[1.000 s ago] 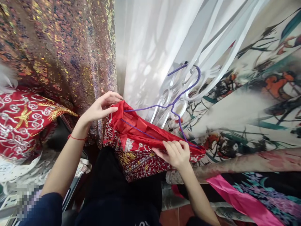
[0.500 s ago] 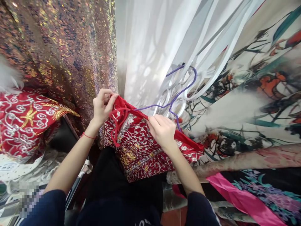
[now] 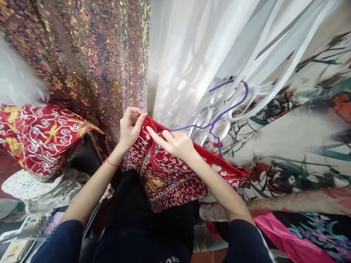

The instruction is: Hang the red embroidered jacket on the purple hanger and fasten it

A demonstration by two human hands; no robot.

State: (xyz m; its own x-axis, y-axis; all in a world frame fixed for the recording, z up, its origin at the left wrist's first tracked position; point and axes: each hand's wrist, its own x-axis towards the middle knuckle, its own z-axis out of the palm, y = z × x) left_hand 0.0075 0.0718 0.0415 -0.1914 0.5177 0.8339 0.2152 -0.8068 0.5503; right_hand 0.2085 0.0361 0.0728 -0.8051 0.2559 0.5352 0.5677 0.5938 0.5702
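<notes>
A red embroidered garment (image 3: 175,171) with silver and gold patterns hangs across my lap, its plain red edge at the top. My left hand (image 3: 129,128) is closed on the upper left corner of that edge, thumb against fingers. Along the same edge, my right hand (image 3: 178,144) has its index finger stretched toward the left hand and its other fingers partly bent. Thin red ties (image 3: 153,157) dangle below it. A purple wire hanger (image 3: 212,124) sits at the garment's top edge; its left arm runs in behind my right hand, and its hook reaches a white frame.
A sequined curtain (image 3: 95,54) hangs at left, white sheer fabric (image 3: 186,54) at centre. White curved metalwork (image 3: 285,76) and floral fabric (image 3: 274,146) stand at right. Another red embroidered piece (image 3: 46,135) lies at left above a white dotted item (image 3: 30,184). Pink cloth (image 3: 287,233) lies lower right.
My right hand has left the middle of the red edge and moved left, close to my left hand, its index finger now extended. My left hand keeps its hold. The view has shifted slightly.
</notes>
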